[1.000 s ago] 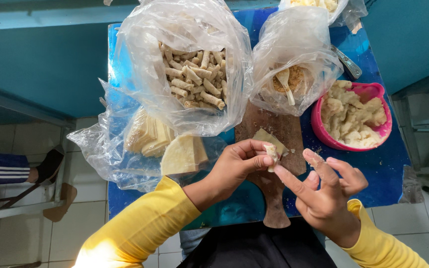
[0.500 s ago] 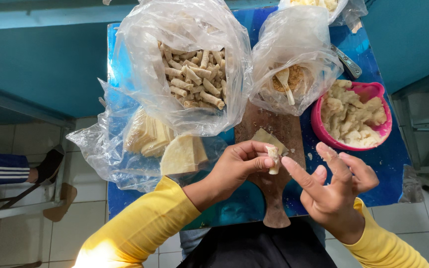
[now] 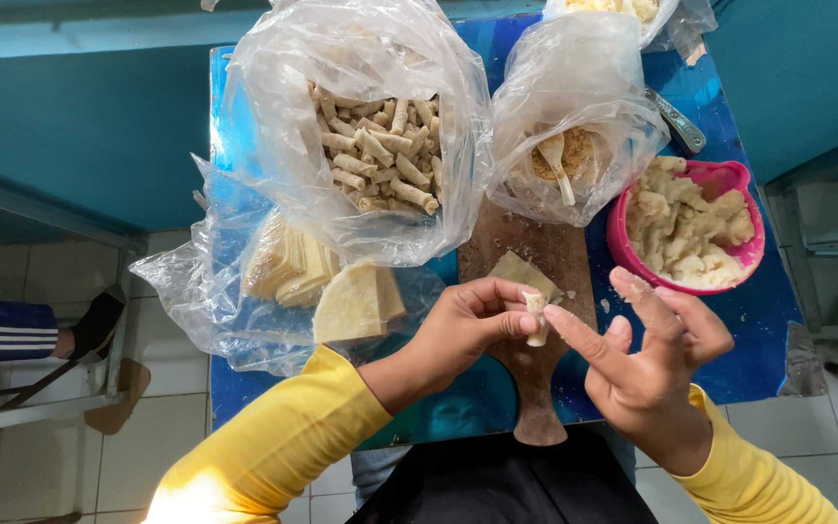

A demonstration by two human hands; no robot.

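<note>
Fingers of your left hand [image 3: 472, 325] pinch a small pale roll of dough [image 3: 536, 318] at the centre of the frame, just above the wooden board [image 3: 535, 388], likely so the wrapper stays closed while your right hand [image 3: 647, 364], open with fingers spread, brings its index fingertip against the roll. Finished rolls fill the clear bag [image 3: 370, 146] at upper centre, and a pink bowl [image 3: 623, 238] of filling sits at right. Compared with a second ago, your right hand has opened wider and its finger now meets the roll.

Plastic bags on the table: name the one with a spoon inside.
The smaller clear bag right of centre, above the wooden board: a spoon rests in brown crumbs. The big bag holds rolled sticks.
</note>
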